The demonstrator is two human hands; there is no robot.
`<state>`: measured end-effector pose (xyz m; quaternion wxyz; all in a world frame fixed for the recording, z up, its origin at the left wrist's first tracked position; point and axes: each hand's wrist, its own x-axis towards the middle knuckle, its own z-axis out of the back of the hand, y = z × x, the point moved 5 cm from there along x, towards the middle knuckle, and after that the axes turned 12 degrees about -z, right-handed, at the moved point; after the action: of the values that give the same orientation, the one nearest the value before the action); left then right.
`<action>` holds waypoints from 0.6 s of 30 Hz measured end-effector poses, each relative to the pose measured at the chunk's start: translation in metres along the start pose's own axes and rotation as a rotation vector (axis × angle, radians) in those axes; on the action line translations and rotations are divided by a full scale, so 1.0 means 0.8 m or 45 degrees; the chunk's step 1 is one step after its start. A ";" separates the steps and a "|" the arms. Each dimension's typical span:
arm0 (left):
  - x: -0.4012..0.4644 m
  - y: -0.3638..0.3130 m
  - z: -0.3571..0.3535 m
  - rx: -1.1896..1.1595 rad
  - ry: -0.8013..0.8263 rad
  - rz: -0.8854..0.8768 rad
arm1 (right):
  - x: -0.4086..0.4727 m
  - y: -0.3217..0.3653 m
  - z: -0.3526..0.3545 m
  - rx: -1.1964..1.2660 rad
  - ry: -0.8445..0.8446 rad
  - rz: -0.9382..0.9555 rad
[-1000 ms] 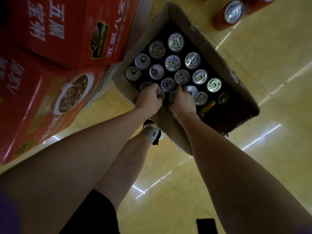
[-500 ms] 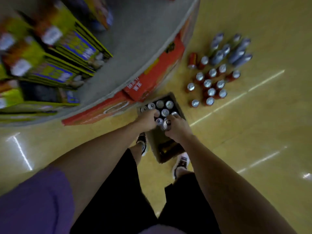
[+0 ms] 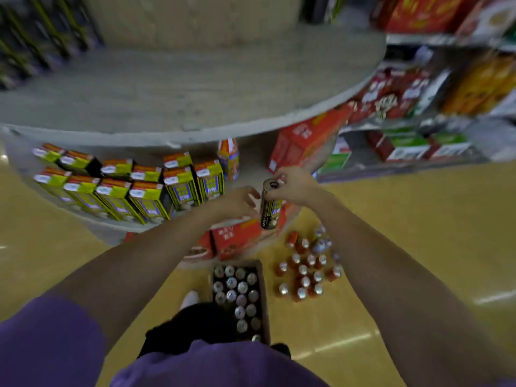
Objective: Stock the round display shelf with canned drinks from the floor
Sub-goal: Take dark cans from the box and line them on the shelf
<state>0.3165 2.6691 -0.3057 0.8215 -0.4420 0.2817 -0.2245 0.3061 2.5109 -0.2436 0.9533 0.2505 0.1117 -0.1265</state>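
Observation:
A tall dark can point(image 3: 270, 208) with yellow print hangs upright in front of the round display shelf's lower tier point(image 3: 251, 169). My right hand point(image 3: 294, 185) grips it by the top rim. My left hand point(image 3: 237, 203) is just left of the can, its thumb and fingers spread towards the can's side and holding nothing. Below on the floor, a cardboard box point(image 3: 265, 303) holds several more silver-topped cans point(image 3: 237, 291). The shelf's grey upper tier point(image 3: 195, 93) is bare at the front.
Yellow-green drink cartons point(image 3: 145, 191) fill the lower tier's left side, with a colourful bottle point(image 3: 229, 157) behind them. Red cartons point(image 3: 237, 238) sit under the shelf. Several red cans point(image 3: 304, 277) stand on the floor to the right. Stocked wall shelves point(image 3: 418, 107) are at far right.
I have risen from the box on the floor. My right hand lifted one can up to shelf height; my left hand left the box and came up beside it.

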 end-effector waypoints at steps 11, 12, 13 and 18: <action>-0.079 -0.168 0.158 -0.221 -0.249 -0.345 | -0.034 0.181 0.162 0.329 -0.116 0.159; -0.084 -0.176 0.170 -0.238 -0.266 -0.360 | -0.034 0.196 0.168 0.339 -0.128 0.164; -0.090 -0.183 0.182 -0.253 -0.287 -0.370 | -0.034 0.209 0.173 0.354 -0.148 0.169; -0.110 -0.187 0.248 -0.270 -0.395 -0.327 | -0.035 0.272 0.177 0.425 -0.179 0.205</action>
<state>0.3645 2.7662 -0.0655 0.7684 -0.5875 0.1154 -0.2258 0.3657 2.6280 -0.0177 0.9110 0.4038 0.0018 -0.0838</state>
